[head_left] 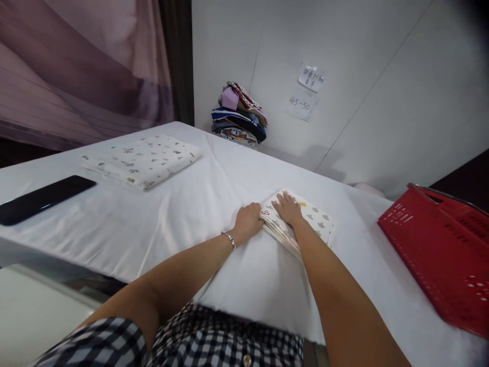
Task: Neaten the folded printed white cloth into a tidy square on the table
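White-draped table [183, 219]; folded sprig-print cloth [318, 216] nr front edge. L hand [248, 220] curled at its corner, grip can't tell; R hand [289, 208] flat, open on top. Prob. light, soft; best held by folded edges.

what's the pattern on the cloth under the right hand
The cloth is whitish with small grey shapes, some yellow; head view.
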`<state>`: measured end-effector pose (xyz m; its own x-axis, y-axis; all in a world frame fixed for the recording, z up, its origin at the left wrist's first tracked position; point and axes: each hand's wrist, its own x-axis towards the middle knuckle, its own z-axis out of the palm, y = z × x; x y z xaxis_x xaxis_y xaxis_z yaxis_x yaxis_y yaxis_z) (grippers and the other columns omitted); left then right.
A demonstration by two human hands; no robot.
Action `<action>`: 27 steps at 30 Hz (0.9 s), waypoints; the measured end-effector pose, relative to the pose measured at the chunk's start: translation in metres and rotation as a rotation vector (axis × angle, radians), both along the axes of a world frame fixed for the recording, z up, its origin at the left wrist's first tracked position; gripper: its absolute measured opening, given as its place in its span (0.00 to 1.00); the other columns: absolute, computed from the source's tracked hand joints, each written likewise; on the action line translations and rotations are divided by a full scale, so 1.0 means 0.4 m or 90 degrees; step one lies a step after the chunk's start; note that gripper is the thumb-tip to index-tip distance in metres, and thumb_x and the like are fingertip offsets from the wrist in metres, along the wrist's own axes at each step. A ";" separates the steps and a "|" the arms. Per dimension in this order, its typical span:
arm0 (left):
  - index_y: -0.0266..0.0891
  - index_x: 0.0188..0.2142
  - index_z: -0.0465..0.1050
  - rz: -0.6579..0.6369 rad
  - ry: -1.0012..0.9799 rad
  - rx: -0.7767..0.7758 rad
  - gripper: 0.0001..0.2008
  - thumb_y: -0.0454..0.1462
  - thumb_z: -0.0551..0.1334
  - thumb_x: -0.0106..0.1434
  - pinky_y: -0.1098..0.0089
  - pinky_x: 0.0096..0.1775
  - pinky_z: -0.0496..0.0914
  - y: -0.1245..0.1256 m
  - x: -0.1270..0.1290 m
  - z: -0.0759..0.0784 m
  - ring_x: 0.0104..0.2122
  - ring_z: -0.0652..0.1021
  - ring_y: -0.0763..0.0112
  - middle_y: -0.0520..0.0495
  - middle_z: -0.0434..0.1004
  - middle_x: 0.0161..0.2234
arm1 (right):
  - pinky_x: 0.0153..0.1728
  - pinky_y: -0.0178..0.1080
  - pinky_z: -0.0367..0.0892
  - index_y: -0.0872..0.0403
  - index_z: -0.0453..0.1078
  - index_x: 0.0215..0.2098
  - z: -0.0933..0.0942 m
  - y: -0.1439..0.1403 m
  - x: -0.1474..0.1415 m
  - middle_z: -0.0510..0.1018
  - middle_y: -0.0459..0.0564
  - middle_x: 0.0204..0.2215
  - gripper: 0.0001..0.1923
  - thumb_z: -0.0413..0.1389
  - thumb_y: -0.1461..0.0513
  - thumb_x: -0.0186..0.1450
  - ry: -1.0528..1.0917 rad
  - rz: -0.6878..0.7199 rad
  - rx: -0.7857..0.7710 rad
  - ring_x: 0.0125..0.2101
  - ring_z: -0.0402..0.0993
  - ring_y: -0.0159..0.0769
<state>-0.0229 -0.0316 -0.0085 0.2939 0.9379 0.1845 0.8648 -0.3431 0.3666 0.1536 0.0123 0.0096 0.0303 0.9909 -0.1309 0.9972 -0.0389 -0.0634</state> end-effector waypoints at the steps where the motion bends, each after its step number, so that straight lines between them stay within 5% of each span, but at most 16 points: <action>1: 0.38 0.41 0.63 -0.001 0.000 -0.001 0.09 0.34 0.55 0.59 0.62 0.41 0.64 -0.001 0.000 0.001 0.41 0.72 0.59 0.43 0.71 0.41 | 0.60 0.56 0.41 0.45 0.46 0.65 0.000 0.000 0.000 0.41 0.47 0.67 0.31 0.33 0.45 0.67 0.002 -0.001 0.002 0.65 0.36 0.42; 12: 0.38 0.44 0.61 -0.007 0.003 0.046 0.13 0.37 0.57 0.59 0.62 0.42 0.63 -0.004 -0.005 0.000 0.43 0.70 0.59 0.42 0.67 0.43 | 0.60 0.55 0.39 0.45 0.45 0.65 -0.008 -0.001 -0.004 0.39 0.47 0.67 0.32 0.33 0.44 0.67 0.010 -0.016 0.007 0.65 0.35 0.42; 27: 0.38 0.41 0.67 -0.131 0.066 0.109 0.09 0.31 0.53 0.61 0.60 0.45 0.59 0.003 -0.012 0.024 0.44 0.69 0.58 0.41 0.70 0.41 | 0.60 0.55 0.40 0.46 0.46 0.65 -0.005 -0.007 -0.010 0.41 0.48 0.67 0.31 0.34 0.46 0.68 0.016 -0.021 0.020 0.65 0.36 0.42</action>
